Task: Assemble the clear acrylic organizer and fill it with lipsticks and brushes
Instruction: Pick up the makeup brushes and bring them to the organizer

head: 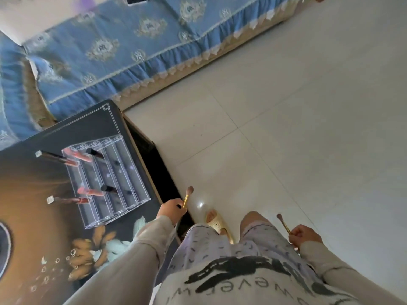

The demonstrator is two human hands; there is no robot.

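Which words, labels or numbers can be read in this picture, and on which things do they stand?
"wever": on the shirt, upside down to the camera; letters beside it unclear.
Large black brush lettering on the shirt: unreadable.
Emblems on the sofa cover: too blurred to read.
Lipsticks, organizer: no text visible.

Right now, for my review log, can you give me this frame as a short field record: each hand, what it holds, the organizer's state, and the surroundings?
left hand: left hand grips a gold-handled brush, bristles up, beside the table
right hand: right hand grips a second brush, away from the table
organizer: clear organizer stands assembled on the table
contents: lipsticks in its left rows; right rows look empty; no brushes in yet
surroundings: tiled floor, blue-covered sofa
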